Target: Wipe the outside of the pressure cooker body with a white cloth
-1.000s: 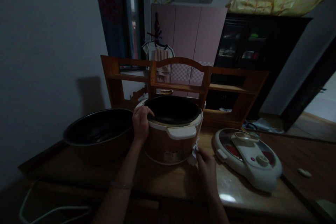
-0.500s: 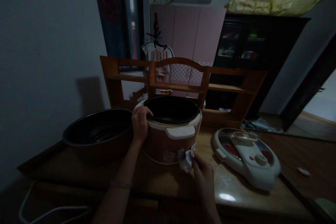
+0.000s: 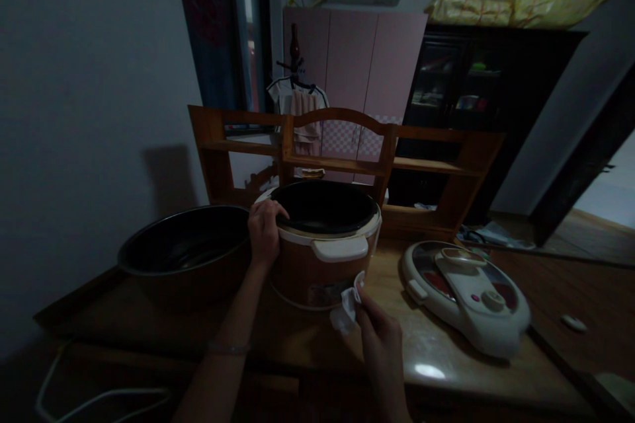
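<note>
Rice cooker (image 3: 322, 264) is sitting open on the wooden table (image 3: 307, 350), near its middle, with both hands on it. Fingers (image 3: 272, 209) of the left hand (image 3: 262, 232) are curling together over the white rim on the cooker's left side, clamping onto it, with the fingertips lying at the edge of the dark opening. Fingers (image 3: 366, 309) of the right hand (image 3: 381, 338) are pinching together on a crumpled white cloth (image 3: 345, 307) and pressing it against the lower front wall of the rice cooker, just below and to the right of its white front handle. A thin bracelet (image 3: 228, 347) is showing on the left wrist.

Just to the left of the cooker, a wide dark bowl (image 3: 183, 248) is standing upright, close beside the left hand. To the right, well apart from the right hand, the cooker's white lid (image 3: 466, 294) is lying flat on the table, top side up. A small white object (image 3: 574, 323) is resting farther right. Behind the cooker a wooden shelf unit (image 3: 342, 165) is standing along the back of the table.
</note>
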`<state>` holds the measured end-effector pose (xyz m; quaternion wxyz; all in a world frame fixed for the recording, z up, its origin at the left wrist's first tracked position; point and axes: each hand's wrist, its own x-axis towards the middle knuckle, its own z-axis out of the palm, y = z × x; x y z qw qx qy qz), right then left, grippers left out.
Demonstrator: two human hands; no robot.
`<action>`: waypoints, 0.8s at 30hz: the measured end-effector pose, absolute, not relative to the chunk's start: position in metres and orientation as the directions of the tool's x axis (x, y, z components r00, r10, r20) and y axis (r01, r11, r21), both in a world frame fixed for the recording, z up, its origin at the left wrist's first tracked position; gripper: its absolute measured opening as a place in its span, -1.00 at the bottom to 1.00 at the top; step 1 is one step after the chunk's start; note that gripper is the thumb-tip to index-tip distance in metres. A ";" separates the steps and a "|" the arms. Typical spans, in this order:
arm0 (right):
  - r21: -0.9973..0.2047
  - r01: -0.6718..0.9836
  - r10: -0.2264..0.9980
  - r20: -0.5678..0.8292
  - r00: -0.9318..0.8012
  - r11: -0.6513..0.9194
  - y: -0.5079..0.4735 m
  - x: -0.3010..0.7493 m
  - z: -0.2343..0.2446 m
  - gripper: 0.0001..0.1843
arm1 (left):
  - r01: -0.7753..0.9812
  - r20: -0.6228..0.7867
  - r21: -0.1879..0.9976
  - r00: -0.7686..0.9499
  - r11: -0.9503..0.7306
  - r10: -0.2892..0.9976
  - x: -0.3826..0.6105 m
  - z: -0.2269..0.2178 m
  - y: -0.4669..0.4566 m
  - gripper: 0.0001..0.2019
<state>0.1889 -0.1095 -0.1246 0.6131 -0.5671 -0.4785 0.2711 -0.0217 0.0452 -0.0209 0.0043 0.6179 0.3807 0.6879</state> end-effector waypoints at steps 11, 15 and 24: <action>-0.942 0.213 0.863 0.325 0.387 0.259 -0.115 0.185 -0.116 -0.60 | 0.467 0.850 0.524 -0.238 -0.713 0.470 -0.022 -0.022 0.046 -0.50; -0.941 0.216 0.857 0.328 0.398 0.260 -0.118 0.182 -0.110 -0.61 | 0.454 0.840 0.541 -0.253 -0.708 0.480 -0.022 -0.023 0.046 -0.51; -0.930 0.196 0.857 0.364 0.364 0.311 -0.126 0.183 -0.100 -0.62 | 0.481 0.843 0.533 -0.236 -0.696 0.483 -0.022 -0.021 0.046 -0.49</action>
